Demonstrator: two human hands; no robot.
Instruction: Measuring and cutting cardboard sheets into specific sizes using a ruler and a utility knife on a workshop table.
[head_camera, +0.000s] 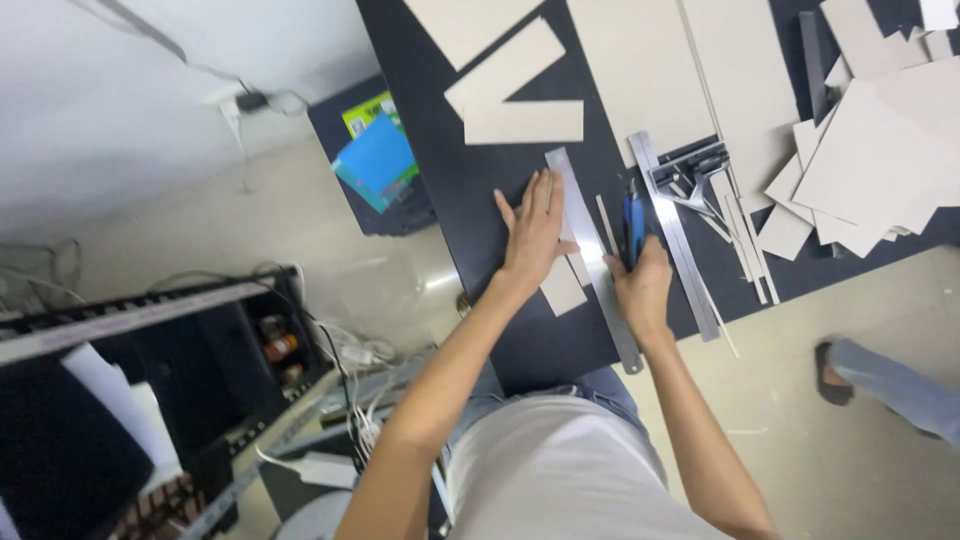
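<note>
My left hand lies flat, fingers spread, pressing a long steel ruler and a narrow grey cardboard strip onto the black table. My right hand grips a blue utility knife held against the ruler's right edge. A thin sliver of cut card lies between the ruler and the knife.
A second steel ruler and a metal square lie right of the knife. Grey card pieces and large sheets cover the far table. Another person's foot is on the floor at right. A shelf rack stands left.
</note>
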